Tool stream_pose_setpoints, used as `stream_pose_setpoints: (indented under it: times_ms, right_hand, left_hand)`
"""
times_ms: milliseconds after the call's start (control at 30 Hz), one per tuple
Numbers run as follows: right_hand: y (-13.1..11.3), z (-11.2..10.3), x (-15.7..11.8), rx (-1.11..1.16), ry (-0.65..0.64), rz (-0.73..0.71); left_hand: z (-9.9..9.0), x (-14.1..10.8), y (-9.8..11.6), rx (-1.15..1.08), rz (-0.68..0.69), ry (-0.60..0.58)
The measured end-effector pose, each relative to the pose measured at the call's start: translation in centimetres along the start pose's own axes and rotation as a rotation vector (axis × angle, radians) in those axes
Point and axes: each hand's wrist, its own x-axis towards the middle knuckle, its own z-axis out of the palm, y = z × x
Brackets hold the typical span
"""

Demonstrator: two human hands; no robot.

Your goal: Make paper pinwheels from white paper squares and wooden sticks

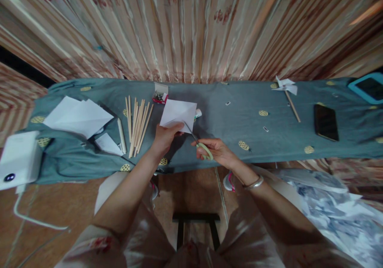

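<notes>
A square of white paper point(178, 112) is pinched at its near edge by my left hand point(165, 138), thumb on top. My right hand point(216, 150) holds scissors point(205, 150) with pale green handles, their blades at the lower right part of the paper. Behind the paper's right edge a small white tube or bottle point(198, 113) partly shows. Just beyond the paper's upper left corner stands an open small box point(160, 93) of metal pins. Several wooden sticks point(138, 126) lie to the left of my left hand.
White paper sheets point(78, 116), a folded piece point(109, 143) and a white pen-like tool point(121, 135) lie left. At right are a paper pinwheel point(286, 86) on a stick, a dark phone point(326, 122) and a blue-framed device point(368, 87). A white device point(20, 159) sits far left.
</notes>
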Motion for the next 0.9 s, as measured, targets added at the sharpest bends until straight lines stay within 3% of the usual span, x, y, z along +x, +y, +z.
stream_pose_setpoints:
  times_ms: [900]
  right_hand:
    - [0.45, -0.32, 0.20, 0.001, 0.020, 0.010]
  left_hand:
    - [0.06, -0.40, -0.34, 0.031, 0.002, -0.049]
